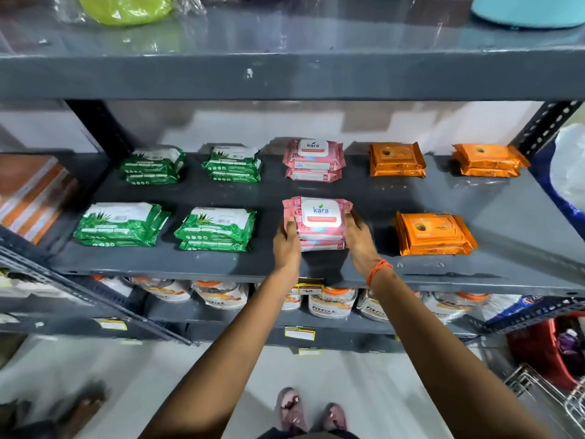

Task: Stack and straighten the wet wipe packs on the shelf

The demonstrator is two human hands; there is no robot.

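While both hands (319, 239) clasp one pink stack (318, 221), four green stacks (122, 224), three orange (433, 232).

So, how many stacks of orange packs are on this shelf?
3. One orange stack at the back, another at the back right, and one in front, right of the hands. Packs inside each stack may be hidden.

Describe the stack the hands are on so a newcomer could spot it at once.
On the grey middle shelf, look at the front row, third stack from the left. It is the front pink stack, clasped by the left hand and right hand, between green and orange stacks, its top pack sitting askew.
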